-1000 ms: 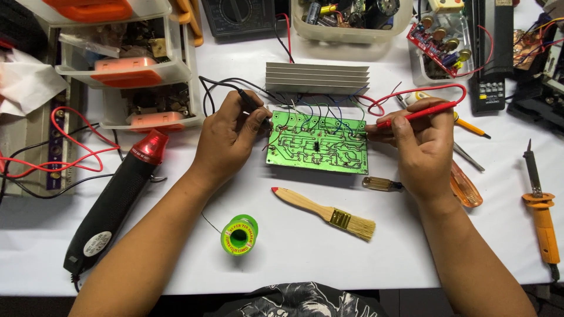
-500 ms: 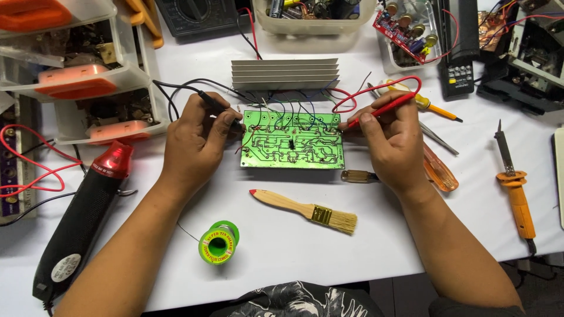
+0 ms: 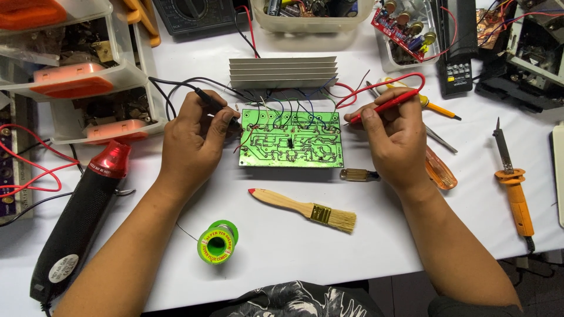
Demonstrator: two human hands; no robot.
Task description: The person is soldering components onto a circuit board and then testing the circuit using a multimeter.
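Gripping a black probe in my left hand and a red probe in my right hand, I have both tips on the green circuit board at frame centre, testing apparently midway.

Circuit board sits mid tabletop between your hands, heat sink behind it; brush and solder spool nearer you, heat gun far left, soldering iron far right, drawers back left
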